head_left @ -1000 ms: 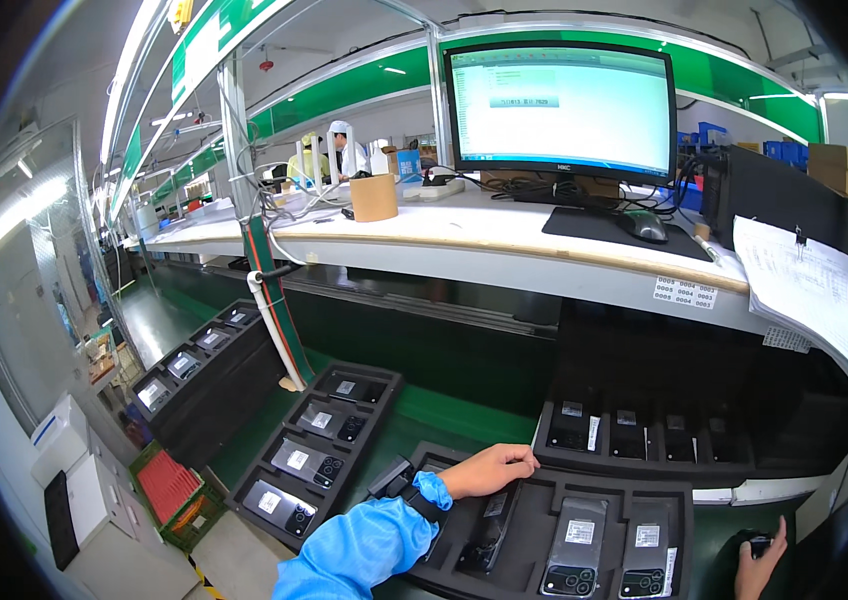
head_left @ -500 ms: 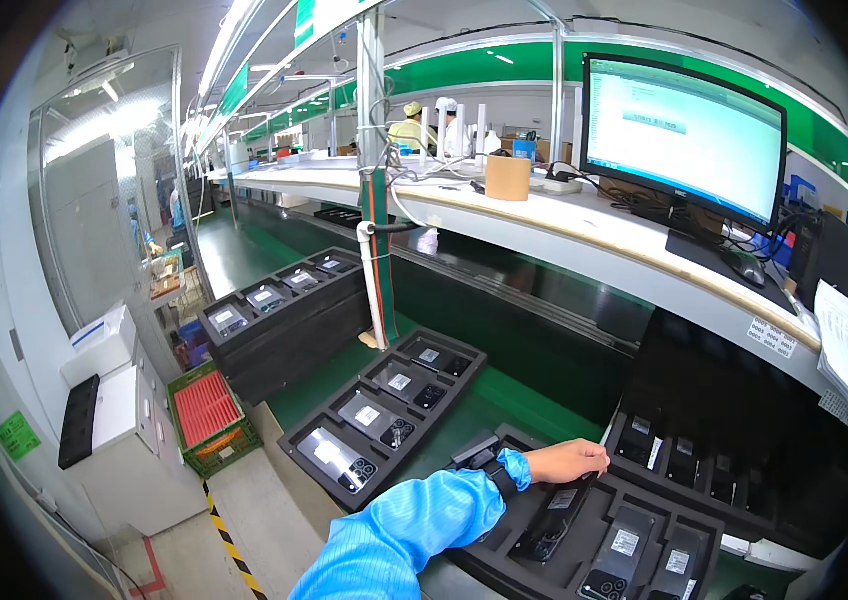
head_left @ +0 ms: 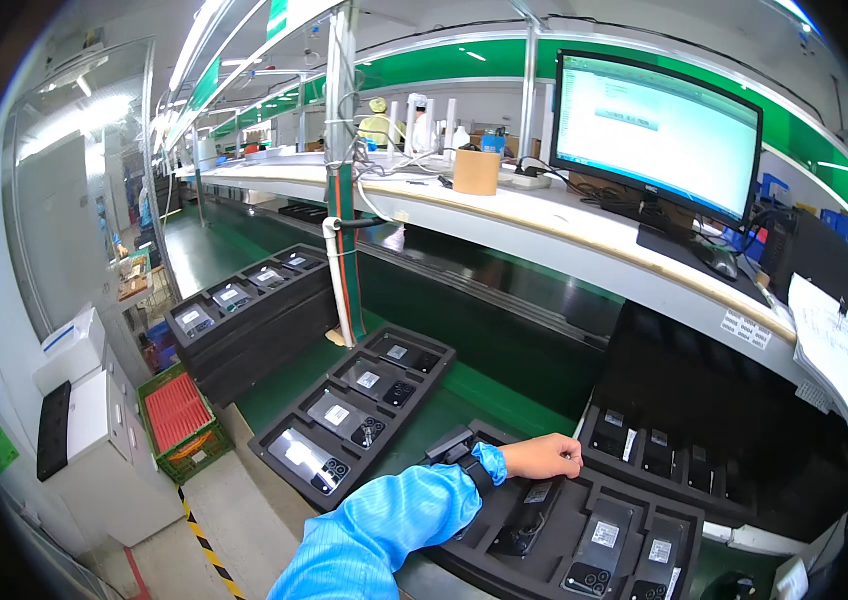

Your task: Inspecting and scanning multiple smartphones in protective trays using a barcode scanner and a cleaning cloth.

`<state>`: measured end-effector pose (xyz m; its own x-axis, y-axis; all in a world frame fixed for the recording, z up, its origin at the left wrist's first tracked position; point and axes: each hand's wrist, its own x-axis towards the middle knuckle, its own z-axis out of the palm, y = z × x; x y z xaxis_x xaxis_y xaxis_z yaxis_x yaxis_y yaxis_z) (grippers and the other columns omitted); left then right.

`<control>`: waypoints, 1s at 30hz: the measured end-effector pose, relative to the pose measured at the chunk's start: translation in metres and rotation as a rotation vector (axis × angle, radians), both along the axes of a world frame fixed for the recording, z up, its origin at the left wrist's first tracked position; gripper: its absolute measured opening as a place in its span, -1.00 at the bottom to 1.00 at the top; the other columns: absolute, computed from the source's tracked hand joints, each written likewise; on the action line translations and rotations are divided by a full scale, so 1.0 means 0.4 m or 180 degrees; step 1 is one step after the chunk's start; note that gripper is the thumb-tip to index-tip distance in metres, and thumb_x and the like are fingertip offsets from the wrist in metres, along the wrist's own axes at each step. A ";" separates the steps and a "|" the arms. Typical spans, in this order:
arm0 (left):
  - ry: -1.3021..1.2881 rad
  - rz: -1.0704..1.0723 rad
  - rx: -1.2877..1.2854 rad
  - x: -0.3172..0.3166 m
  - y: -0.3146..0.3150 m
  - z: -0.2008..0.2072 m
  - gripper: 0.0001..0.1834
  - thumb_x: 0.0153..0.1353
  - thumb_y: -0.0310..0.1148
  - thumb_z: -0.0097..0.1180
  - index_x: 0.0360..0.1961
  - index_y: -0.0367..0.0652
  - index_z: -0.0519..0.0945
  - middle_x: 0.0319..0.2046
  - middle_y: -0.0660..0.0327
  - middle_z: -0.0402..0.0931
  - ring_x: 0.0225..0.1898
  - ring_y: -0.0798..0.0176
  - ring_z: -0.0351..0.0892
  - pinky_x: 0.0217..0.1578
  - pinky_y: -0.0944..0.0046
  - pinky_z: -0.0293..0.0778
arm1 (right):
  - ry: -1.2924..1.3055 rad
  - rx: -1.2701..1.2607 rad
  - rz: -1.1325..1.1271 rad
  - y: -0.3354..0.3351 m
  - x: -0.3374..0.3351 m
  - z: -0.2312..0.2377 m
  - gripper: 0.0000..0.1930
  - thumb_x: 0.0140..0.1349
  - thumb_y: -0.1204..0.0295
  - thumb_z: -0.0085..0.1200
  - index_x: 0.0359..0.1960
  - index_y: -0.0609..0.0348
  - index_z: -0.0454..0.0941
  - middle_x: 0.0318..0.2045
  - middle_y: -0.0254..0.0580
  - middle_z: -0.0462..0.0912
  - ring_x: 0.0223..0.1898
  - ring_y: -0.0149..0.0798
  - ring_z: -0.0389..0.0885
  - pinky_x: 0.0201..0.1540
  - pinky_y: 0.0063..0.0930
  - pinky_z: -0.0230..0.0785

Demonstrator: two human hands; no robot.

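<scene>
My left hand, in a blue sleeve with a dark band at the wrist, reaches over a black foam tray. Its fingers are curled closed at the far end of a dark smartphone, which sits tilted in its slot; the fingertips are partly hidden. To the right in the same tray lie a smartphone with a pale label and another labelled smartphone, both back side up with camera lenses at the near end. My right hand is not in view.
A second foam tray with several phones lies left, before a stack of black trays. More phones fill a tray under the shelf. Above stand a monitor and a tape roll. A green crate sits on the floor.
The whole view has shifted, so everything appears farther left. My left hand stays at the same phone, with no clear movement against the tray.
</scene>
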<state>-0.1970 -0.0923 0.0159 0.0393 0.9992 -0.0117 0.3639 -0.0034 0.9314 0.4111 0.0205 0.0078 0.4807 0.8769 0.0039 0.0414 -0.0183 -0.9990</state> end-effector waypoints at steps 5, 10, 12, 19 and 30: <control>-0.0207 -0.0048 0.0227 -0.005 0.007 -0.013 -0.92 0.19 -0.42 0.15 -0.34 -0.21 0.55 -0.16 0.22 0.60 -0.10 0.36 0.48 0.03 0.30 0.39 | -0.0598 -0.0161 0.1751 -0.120 -0.429 0.128 -0.65 0.41 0.18 0.16 -0.50 0.09 0.49 -0.66 -0.47 0.42 -0.68 -0.58 0.30 -0.66 -0.65 0.06; -0.0233 0.0011 0.0533 0.002 0.021 -0.011 -0.85 0.17 -0.40 0.14 -0.26 -0.22 0.58 -0.34 0.29 0.56 -0.24 0.40 0.48 -0.15 0.36 0.40 | -0.1605 -0.0256 0.4274 -0.205 -0.732 0.168 -0.69 0.30 0.28 0.25 -0.50 0.28 0.65 -0.64 -0.37 0.58 -0.65 -0.53 0.43 -0.58 -0.56 0.21; -0.0297 0.0037 0.0321 -0.002 0.011 0.000 -0.80 0.14 -0.42 0.16 -0.19 -0.22 0.59 -0.27 0.28 0.55 -0.18 0.39 0.48 -0.09 0.35 0.40 | -0.2059 -0.0151 0.4801 -0.232 -0.829 0.159 -0.65 0.27 0.24 0.27 -0.51 0.32 0.65 -0.69 -0.35 0.59 -0.71 -0.54 0.41 -0.62 -0.54 0.21; -0.0245 -0.0036 0.0448 0.000 0.007 -0.003 -0.77 0.12 -0.40 0.17 -0.18 -0.23 0.61 -0.26 0.24 0.57 -0.19 0.35 0.50 -0.11 0.33 0.43 | -0.2128 -0.0831 0.5234 -0.235 -0.933 0.104 -0.40 0.17 0.48 0.24 0.27 0.28 0.35 -0.41 -0.20 0.70 -0.62 -0.47 0.52 -0.58 -0.57 0.33; -0.0053 -0.0085 0.0628 -0.004 -0.003 -0.017 -0.75 0.18 -0.38 0.20 -0.11 -0.20 0.62 -0.22 0.24 0.61 -0.14 0.38 0.52 -0.07 0.32 0.47 | -0.1473 0.0507 0.4506 -0.238 -0.953 0.014 -0.72 0.18 0.48 0.25 -0.09 0.35 0.65 -0.49 -0.28 0.67 -0.44 -0.53 0.59 -0.35 -0.56 0.45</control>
